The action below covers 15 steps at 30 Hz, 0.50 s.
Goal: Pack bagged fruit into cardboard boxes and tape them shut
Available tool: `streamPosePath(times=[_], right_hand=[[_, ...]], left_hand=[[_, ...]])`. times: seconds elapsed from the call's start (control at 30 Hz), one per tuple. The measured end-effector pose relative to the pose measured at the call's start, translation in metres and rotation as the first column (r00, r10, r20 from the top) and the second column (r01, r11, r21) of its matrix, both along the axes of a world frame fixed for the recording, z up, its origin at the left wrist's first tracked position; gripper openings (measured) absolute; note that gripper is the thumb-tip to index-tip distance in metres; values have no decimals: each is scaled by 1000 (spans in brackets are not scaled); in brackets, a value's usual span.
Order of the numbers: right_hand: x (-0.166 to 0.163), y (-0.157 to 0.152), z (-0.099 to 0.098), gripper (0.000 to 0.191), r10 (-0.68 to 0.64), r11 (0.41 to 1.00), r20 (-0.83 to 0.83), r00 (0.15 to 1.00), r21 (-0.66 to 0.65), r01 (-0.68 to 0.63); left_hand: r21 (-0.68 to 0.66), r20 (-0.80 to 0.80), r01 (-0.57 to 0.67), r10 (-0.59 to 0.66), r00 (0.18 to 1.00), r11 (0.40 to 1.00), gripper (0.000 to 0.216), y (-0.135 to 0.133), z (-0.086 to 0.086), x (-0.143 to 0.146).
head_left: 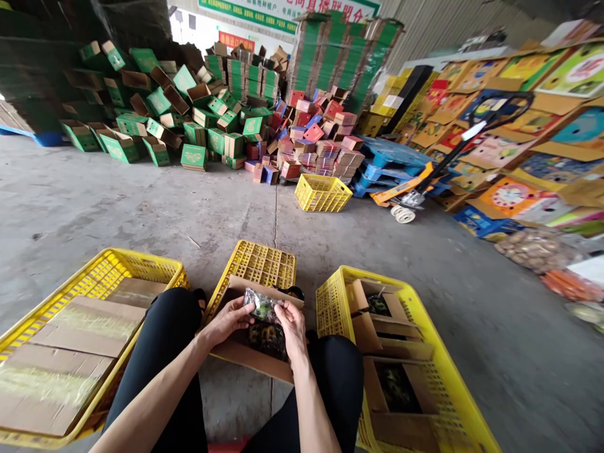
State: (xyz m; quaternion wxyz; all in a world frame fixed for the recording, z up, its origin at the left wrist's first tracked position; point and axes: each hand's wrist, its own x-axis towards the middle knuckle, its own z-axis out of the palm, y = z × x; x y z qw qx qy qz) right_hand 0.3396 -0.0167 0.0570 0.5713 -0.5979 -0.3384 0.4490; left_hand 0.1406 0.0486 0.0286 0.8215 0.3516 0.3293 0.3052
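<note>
Between my two hands is a clear plastic packet point(262, 306) with dark and green contents that I cannot name. My left hand point(231, 321) pinches its left end, and my right hand point(291, 324) grips the right end. Just below the packet, an open cardboard box point(255, 360) holds more dark plastic packets point(268, 340), partly hidden by my hands. This box rests on or against an upturned yellow crate point(259, 261) between my knees.
At my left, a yellow crate point(146, 259) holds taped cardboard boxes point(89, 324). On my right, another yellow crate point(453, 314) contains open boxes with dark packets point(399, 387). Farther off are a yellow crate point(323, 194), a pallet jack point(419, 182) and piled green boxes point(193, 156).
</note>
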Motion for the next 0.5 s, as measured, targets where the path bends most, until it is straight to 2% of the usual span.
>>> streamPosePath(times=[0.1, 0.27, 0.43, 0.5], right_hand=[[-1, 0, 2, 62, 3, 1000, -26, 1000, -22, -3], [-1, -2, 5, 66, 81, 995, -156, 984, -43, -89], [2, -1, 1, 79, 122, 975, -391, 912, -123, -183], [2, 0, 0, 76, 99, 975, -449, 888, -133, -176]], left_hand=[[-16, 26, -16, 16, 1000, 1000, 52, 1, -1, 0], [-31, 95, -83, 85, 992, 996, 49, 1, -4, 1], [-24, 183, -103, 106, 977, 994, 45, 1, -3, 1], [-17, 205, -97, 99, 974, 995, 44, 0, -1, 1]])
